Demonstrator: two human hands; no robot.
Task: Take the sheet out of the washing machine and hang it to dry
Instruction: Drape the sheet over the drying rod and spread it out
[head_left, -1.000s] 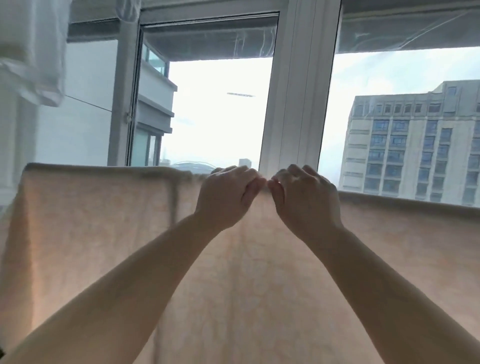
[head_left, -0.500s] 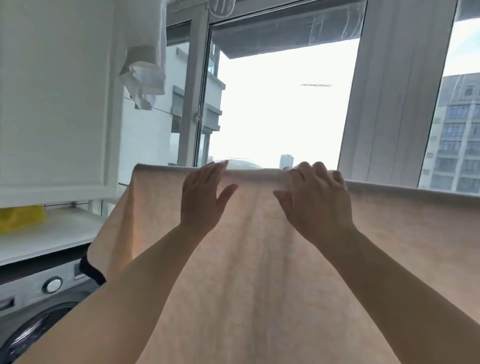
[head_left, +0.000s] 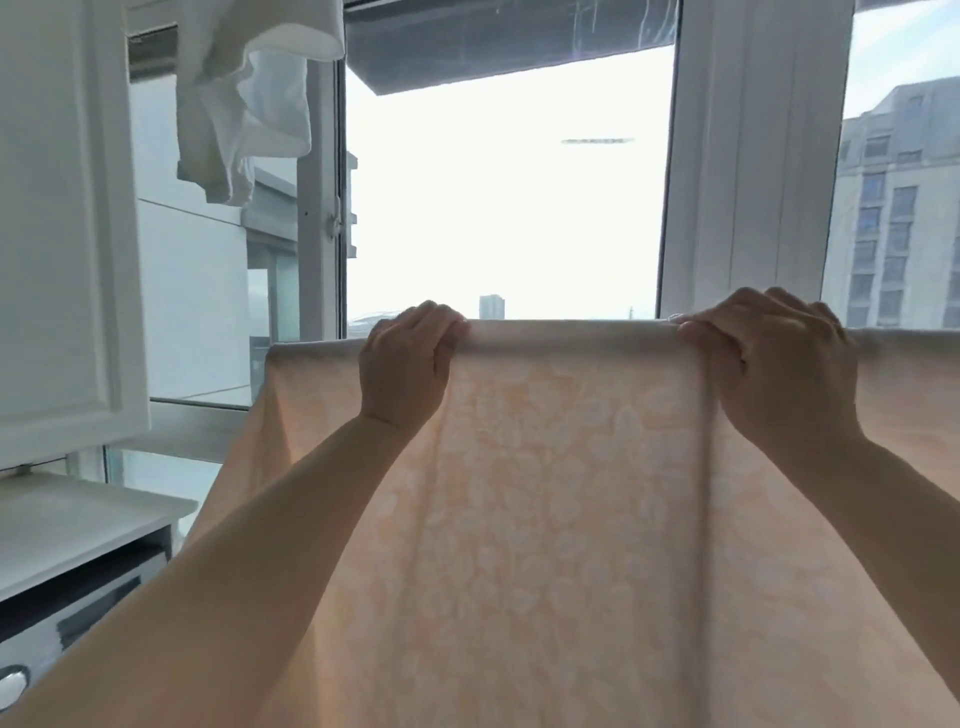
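Observation:
A pale peach sheet (head_left: 566, 499) with a faint floral pattern hangs folded over a horizontal rod in front of the window and fills the lower half of the view. My left hand (head_left: 402, 364) grips its top fold at the left, fingers curled over the edge. My right hand (head_left: 774, 364) grips the same fold further right, thumb and fingers pinching the cloth. The stretch of fold between my hands is taut and straight. The rod itself is hidden under the cloth. A corner of the washing machine (head_left: 47, 649) shows at the bottom left.
A white cabinet door (head_left: 62, 218) stands at the left above a white shelf top (head_left: 78, 519). White garments (head_left: 244, 104) hang at the upper left. Behind the sheet are the white window frame (head_left: 748, 171) and a building outside (head_left: 904, 208).
My hands were together at the middle of the fold, opened briefly, and have moved apart along the fold and gripped it again. The view swung left, showing the cabinet and washer.

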